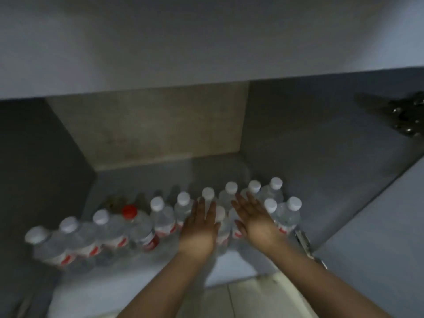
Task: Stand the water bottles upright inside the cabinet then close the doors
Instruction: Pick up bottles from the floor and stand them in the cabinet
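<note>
On the floor of the open cabinet point(146, 173) the water bottles point(158, 216) stand upright in a curved row — mostly white caps, one red-capped bottle point(137, 223) among them. Left hand point(199, 228) and right hand point(254, 221) reach in, fingers straight and slightly apart, flanking one bottle point(221, 223) — gripping nothing. A hinge point(406, 118) shows at the right wall.
</note>
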`<state>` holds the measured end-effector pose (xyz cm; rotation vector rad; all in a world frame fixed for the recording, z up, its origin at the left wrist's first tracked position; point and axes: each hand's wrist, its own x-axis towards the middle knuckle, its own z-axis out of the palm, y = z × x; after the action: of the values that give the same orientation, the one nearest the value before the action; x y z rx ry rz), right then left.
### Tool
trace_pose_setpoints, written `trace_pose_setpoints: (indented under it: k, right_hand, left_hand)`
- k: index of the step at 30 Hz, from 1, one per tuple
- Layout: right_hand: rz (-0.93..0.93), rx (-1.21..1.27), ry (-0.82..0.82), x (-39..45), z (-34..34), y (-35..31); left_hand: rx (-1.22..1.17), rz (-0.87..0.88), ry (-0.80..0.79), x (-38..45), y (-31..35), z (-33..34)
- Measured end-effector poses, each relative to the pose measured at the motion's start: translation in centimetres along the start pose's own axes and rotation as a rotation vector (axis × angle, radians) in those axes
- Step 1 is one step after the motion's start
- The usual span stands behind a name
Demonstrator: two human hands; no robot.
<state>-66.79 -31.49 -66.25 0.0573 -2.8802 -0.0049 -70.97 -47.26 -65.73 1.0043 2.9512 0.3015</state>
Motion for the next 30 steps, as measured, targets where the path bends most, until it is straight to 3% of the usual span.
trace_pose_setpoints:
  k: [5, 7, 14, 21, 27, 30]
  right_hand:
    - [-0.011, 0.008, -0.192, -0.3, -5.2, -6.3]
    - [-0.038, 0.016, -0.232, -1.0, -7.3, -9.5]
    - [-0.322, 0.010, -0.438, -5.2, -16.6, -20.0]
    - [-0.809, 0.003, -0.604, -13.8, -26.0, -28.2]
    - [-1.217, -0.085, -0.783, -24.1, -31.0, -35.5]
    - [-1.319, -0.097, -0.854, -30.5, -33.2, -39.2]
  left_hand:
    - [0.011, -0.210, -0.095, -6.1, -1.9, -7.2]
    - [-0.035, -0.335, -0.227, -9.4, -2.6, -8.9]
    - [-0.179, -0.790, -0.393, -25.0, -2.0, -16.2]
    - [-0.394, -1.357, -0.499, -44.9, 7.8, -22.2]
    - [-0.275, -1.533, -0.476, -61.7, 19.2, -23.4]
    - [-0.387, -1.652, -0.523, -67.6, 24.5, -23.7]
